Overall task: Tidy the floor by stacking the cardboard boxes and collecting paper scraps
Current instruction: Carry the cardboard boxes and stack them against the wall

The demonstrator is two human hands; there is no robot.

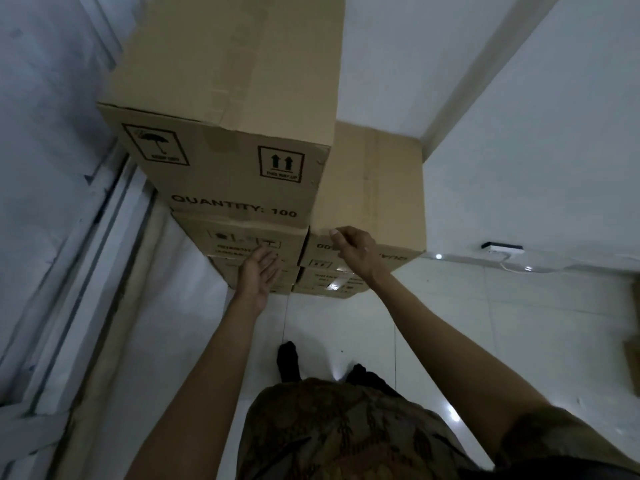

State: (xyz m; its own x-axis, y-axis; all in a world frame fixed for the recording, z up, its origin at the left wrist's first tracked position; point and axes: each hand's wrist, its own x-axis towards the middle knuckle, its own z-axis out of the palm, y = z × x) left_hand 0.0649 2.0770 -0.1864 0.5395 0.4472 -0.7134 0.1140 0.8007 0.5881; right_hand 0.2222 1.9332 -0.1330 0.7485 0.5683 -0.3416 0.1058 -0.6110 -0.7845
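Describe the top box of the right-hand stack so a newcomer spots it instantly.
Two cardboard stacks stand in the white corner. The right stack is the shorter one, and its top box sits under the right hand. Unlike the taller stack's top box, its print is upside down.

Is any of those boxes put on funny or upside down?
Yes. The top box of the right stack has its printing upside down, by the right hand. The taller left stack's top box reads right way up.
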